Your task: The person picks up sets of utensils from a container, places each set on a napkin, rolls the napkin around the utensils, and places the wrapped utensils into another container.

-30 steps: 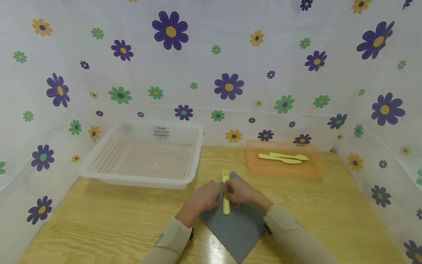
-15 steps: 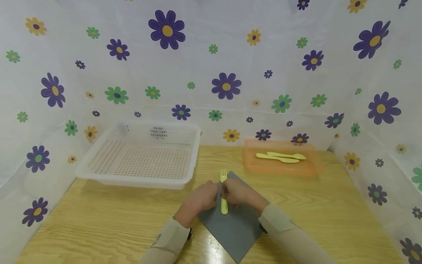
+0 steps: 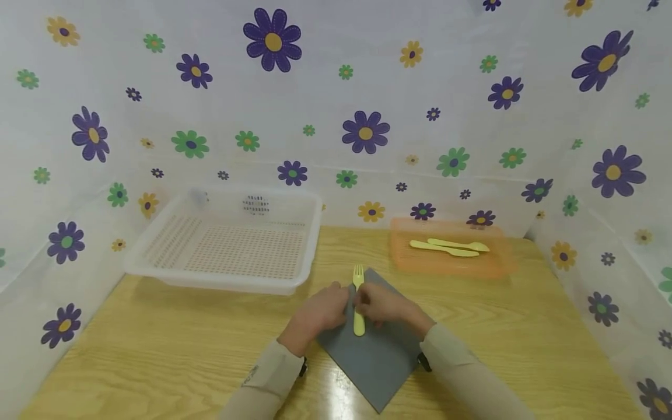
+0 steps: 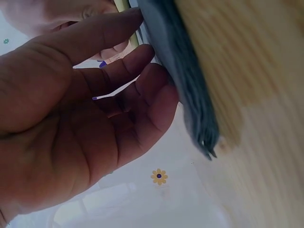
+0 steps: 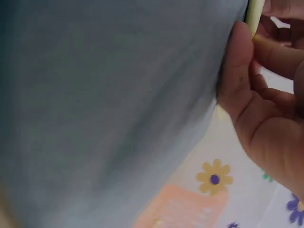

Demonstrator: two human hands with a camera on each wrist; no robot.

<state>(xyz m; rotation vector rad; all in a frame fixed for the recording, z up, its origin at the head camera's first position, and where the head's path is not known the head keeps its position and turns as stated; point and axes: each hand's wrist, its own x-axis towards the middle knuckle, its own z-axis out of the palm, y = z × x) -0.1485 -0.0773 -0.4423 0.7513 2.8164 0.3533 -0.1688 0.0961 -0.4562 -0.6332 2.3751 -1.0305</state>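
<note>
A grey cloth napkin [image 3: 375, 361], folded in several layers, lies slantwise on the table with a pale yellow fork [image 3: 359, 326] on top, tines pointing away. My right hand [image 3: 383, 303] pinches the fork around its middle between thumb and index finger; the right wrist view shows the fork's handle [image 5: 254, 18] at those fingertips. Close by on the left, my left hand [image 3: 325, 309] bends loosely over the napkin's left edge. In the left wrist view its fingertips touch the napkin's folded layers [image 4: 185, 80], without closing round them.
At the back left of the wooden table [image 3: 173, 350] stands a white perforated basket [image 3: 220, 286]. An orange tray [image 3: 451, 269] at the back right holds a yellow knife [image 3: 443, 249] and a yellow spoon [image 3: 475, 246]. Flower-printed sheeting [image 3: 315, 99] surrounds the table.
Both hands stay by the fork on the napkin, with only slight finger movement. The head view has shifted a little; the basket and tray stay put.
</note>
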